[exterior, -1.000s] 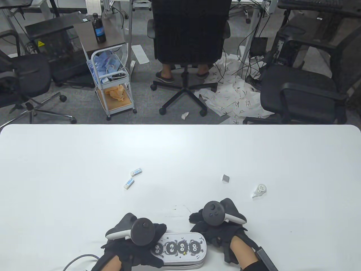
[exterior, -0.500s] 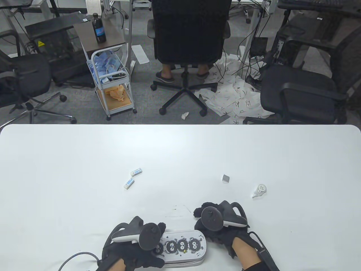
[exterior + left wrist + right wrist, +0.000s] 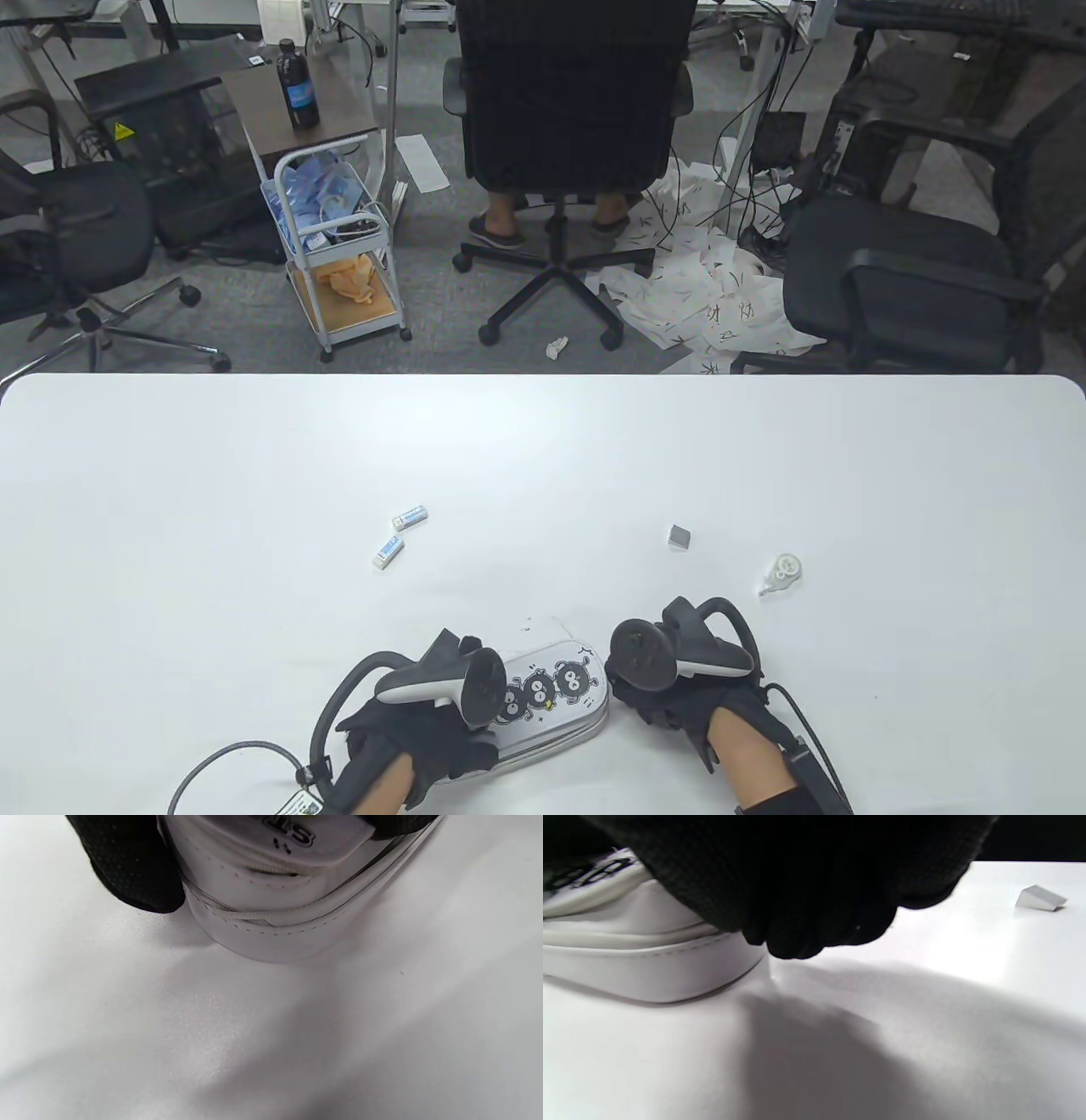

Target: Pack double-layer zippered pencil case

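The white zippered pencil case (image 3: 556, 692) with black soot-ball figures lies slanted at the table's near edge. My left hand (image 3: 441, 734) grips its left end. The left wrist view shows that end (image 3: 271, 912) with both zipper lines closed, and a gloved finger (image 3: 131, 870) on its side. My right hand (image 3: 649, 696) holds the case's right end. In the right wrist view my fingers (image 3: 806, 899) curl over the rounded end of the case (image 3: 649, 959).
Two small white erasers (image 3: 409, 517) (image 3: 387, 551) lie left of centre. A grey block (image 3: 680, 536), also in the right wrist view (image 3: 1039, 897), and a correction tape (image 3: 780, 575) lie to the right. A glove cable (image 3: 246, 760) trails at the near left.
The case has swung from lying level to slanting, its right end now farther from me. My left hand moved right and forward with it. My right hand shifted slightly right and nearer.
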